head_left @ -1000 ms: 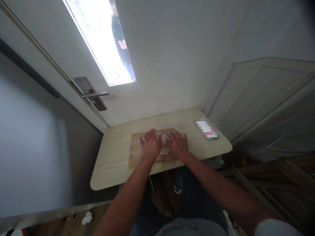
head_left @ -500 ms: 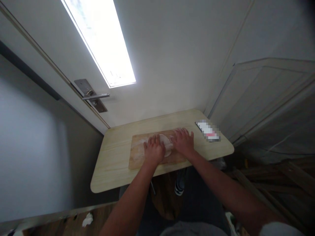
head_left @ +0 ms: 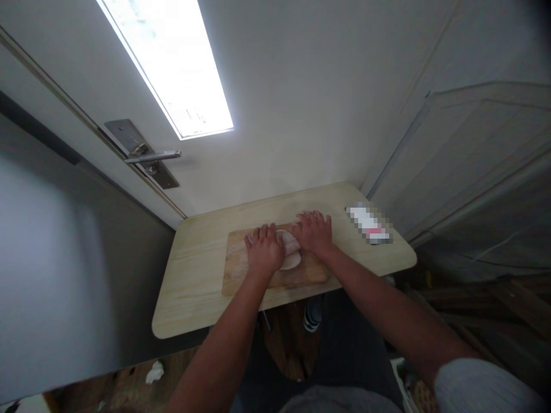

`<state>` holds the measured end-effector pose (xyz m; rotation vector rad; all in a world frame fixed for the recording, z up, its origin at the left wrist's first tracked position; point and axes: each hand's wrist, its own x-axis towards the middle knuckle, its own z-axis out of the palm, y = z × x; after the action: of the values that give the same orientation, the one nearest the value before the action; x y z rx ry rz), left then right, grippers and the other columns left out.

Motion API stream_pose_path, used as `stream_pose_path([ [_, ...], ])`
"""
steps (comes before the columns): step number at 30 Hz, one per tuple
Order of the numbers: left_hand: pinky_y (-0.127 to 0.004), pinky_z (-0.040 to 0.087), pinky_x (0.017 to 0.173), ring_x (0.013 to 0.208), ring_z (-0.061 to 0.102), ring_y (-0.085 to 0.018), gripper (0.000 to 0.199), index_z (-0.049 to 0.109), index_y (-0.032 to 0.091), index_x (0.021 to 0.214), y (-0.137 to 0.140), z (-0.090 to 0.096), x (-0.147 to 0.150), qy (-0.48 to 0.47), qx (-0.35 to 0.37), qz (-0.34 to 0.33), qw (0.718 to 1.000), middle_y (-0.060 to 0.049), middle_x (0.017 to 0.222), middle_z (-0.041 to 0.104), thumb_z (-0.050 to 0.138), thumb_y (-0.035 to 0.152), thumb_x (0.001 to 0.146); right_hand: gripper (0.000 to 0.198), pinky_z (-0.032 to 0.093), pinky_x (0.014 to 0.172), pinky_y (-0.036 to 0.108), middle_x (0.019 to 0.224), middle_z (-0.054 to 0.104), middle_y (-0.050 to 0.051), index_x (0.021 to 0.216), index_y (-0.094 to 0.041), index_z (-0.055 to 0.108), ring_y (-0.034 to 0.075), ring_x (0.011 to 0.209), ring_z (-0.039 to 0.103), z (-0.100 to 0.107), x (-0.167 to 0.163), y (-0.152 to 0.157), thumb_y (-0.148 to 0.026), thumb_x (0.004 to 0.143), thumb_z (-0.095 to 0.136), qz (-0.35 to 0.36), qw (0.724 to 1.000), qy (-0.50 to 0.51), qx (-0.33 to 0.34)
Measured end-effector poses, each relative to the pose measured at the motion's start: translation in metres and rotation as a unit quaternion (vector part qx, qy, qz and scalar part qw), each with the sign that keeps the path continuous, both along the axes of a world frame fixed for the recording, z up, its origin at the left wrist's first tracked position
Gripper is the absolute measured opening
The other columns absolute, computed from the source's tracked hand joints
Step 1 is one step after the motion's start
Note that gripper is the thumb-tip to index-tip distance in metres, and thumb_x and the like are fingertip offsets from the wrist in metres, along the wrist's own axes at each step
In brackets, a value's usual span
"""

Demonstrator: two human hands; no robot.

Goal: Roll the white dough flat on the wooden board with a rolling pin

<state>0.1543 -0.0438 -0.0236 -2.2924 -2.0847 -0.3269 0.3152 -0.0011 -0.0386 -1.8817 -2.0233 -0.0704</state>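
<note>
Apparently, in the head view, we're flattening dough (head_left: pixel 292 262) on the board (head_left: pixel 236 278) atop our desk (head_left: pixel 189 275). Our left hand (head_left: pixel 264 250) and right hand (head_left: pixel 315 231), apart, cover an apparent rolling pin (head_left: pixel 291 245), grip unclear; next calls for even pressure.

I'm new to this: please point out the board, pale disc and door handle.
Board (head_left: pixel 235 277): head view, bare near-left surface.
Pale disc (head_left: pixel 291 262): head view, near part.
Door handle (head_left: pixel 155 156): head view, middle of the lever.

You had pretty dim light tbh: the door window (head_left: pixel 176 66) was totally blown out, your fingers (head_left: pixel 263 232) looked soft, and the top-right corner was nearly black with vignetting.
</note>
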Motion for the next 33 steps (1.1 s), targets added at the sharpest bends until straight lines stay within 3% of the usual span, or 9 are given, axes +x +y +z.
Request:
stream_pose_path([
  [10,-0.06,0.031,0.112,0.135,0.044,-0.031,0.047,0.049,0.025,0.14,0.027,-0.003,-0.009,-0.011,-0.01,0.002,1.0,-0.012,0.146,0.052,0.029,0.042,0.102,0.048,0.023,0.107,0.058,0.136,0.06,0.014,0.129,-0.019,0.061,0.034,0.127,0.044,0.006,-0.011,0.028,-0.048,0.095,0.044,-0.001,0.999,-0.017,-0.044],
  [18,-0.063,0.029,0.112,0.129,0.049,-0.03,0.047,0.056,0.024,0.133,0.047,-0.007,-0.015,-0.017,-0.005,-0.002,1.0,-0.012,0.14,0.057,0.027,0.043,0.102,0.044,0.027,0.104,0.055,0.123,0.065,0.018,0.122,-0.015,0.064,0.034,0.118,0.051,0.007,-0.019,0.049,-0.042,0.093,0.045,-0.011,1.0,-0.005,-0.024],
  [33,-0.054,0.036,0.108,0.127,0.051,-0.031,0.049,0.052,0.021,0.136,0.026,-0.001,-0.009,0.0,-0.008,-0.012,1.0,-0.013,0.14,0.056,0.026,0.044,0.102,0.043,0.028,0.103,0.052,0.129,0.063,0.015,0.127,-0.019,0.061,0.032,0.118,0.051,0.003,-0.009,0.025,-0.043,0.097,0.042,-0.011,0.999,-0.02,-0.046],
])
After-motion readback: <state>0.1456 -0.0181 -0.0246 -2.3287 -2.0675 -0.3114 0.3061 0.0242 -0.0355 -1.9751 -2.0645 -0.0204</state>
